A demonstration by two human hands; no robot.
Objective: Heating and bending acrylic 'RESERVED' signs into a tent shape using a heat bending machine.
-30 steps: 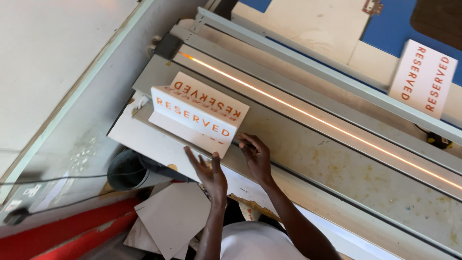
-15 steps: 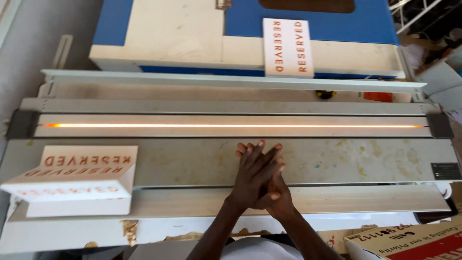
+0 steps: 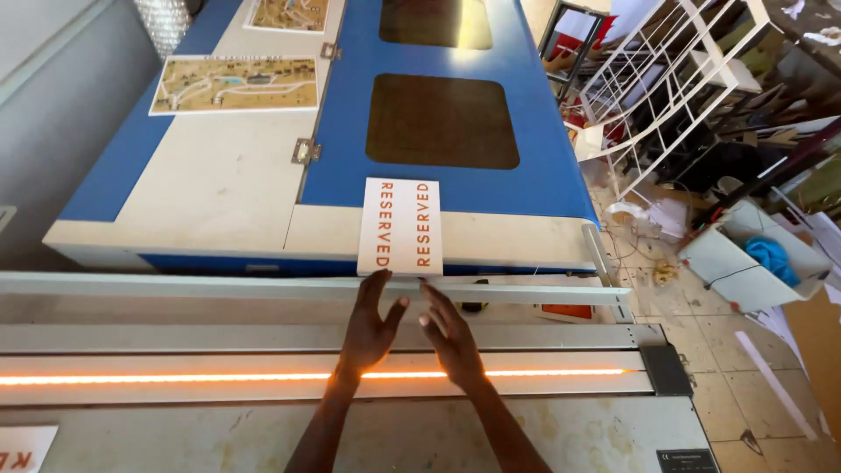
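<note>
Looking down from my head camera, my left hand (image 3: 369, 331) and my right hand (image 3: 451, 337) are both stretched out away from me, side by side over the long metal counter (image 3: 526, 434), with a small gap between them. Both grips are open, the fingers straight and spread, and neither one has hold of anything. The fingertips of my left hand reach up to the near edge of the white sign card (image 3: 400, 226) with orange lettering; whether they actually touch it I cannot tell. The fingertips of my right hand end just short of that same edge, a little to the right. The white sign card lies flat on the near lip of the blue and cream machine (image 3: 210, 175), its near edge hanging slightly past that lip, above the pale metal rail (image 3: 175, 287) that runs left to right across the scene. My forearms cross a glowing orange strip (image 3: 175, 378) set in the counter, which also runs left to right, nearer to me than the rail. On the machine's blue lid there is a dark window (image 3: 441, 121) just beyond the card, and further left a printed map sheet (image 3: 235, 84) lies on the cream panel. At the near left corner a bit of another white card (image 3: 24, 442) shows. To the far right, on the tiled floor, stand a white wire rack (image 3: 666, 79) and a white box (image 3: 753, 258) holding something blue.
</note>
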